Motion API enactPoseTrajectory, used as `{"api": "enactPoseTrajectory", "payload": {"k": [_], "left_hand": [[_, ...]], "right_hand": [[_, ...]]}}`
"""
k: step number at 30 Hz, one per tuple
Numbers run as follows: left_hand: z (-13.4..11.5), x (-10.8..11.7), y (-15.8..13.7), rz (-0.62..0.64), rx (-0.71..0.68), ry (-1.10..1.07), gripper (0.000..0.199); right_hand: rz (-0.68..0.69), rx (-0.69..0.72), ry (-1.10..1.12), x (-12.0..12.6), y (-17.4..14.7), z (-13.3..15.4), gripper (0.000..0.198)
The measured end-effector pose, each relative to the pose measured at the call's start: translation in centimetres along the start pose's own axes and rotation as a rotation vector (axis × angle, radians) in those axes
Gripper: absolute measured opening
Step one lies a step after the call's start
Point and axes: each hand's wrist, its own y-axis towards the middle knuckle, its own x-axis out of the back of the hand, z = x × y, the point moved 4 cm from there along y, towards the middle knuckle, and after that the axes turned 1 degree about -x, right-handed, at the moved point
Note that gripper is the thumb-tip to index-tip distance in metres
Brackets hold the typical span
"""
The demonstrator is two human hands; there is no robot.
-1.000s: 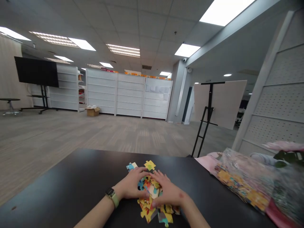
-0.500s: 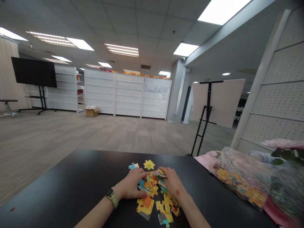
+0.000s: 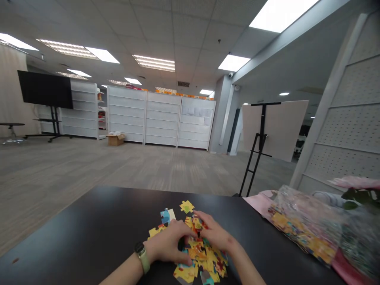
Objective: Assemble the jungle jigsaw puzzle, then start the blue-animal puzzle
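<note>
A pile of jigsaw puzzle pieces (image 3: 196,250), mostly yellow with some blue and red, lies on the black table (image 3: 118,213). My left hand (image 3: 169,243), with a green-banded watch (image 3: 142,255) on its wrist, rests on the pile's left side. Its fingers curve inward, apart from the thumb. My right hand (image 3: 218,233) lies over the upper right of the pile, fingers stretched toward the left hand. Beyond the hands are a yellow puzzle piece (image 3: 187,206) and a blue and white one (image 3: 165,216). Parts of the pile are hidden under both hands.
To the right, a clear plastic bag (image 3: 308,225) of more puzzle pieces lies by pink wrapping and a flower (image 3: 356,190). An easel with a board (image 3: 276,130) stands past the table. White shelves (image 3: 163,118), a cardboard box (image 3: 115,139) and a screen (image 3: 46,90) are farther off.
Both hands have drawn closer together over the pile, and the pieces are bunched more tightly. Yellow pieces now show beyond my left hand. The view has shifted slightly.
</note>
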Motion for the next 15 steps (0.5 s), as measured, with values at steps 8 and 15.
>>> {"api": "enactPoseTrajectory", "payload": {"k": [8,15], "left_hand": [[-1.8,0.4,0.3,-0.088,-0.125,0.074,0.06],[2.6,2.1,-0.8,0.054,0.292,0.29,0.063]], "right_hand": [[-0.273,0.252,0.409,0.6,0.4,3.0,0.037],[0.01,0.043,-0.096,-0.6,-4.6,3.3,0.077]]}}
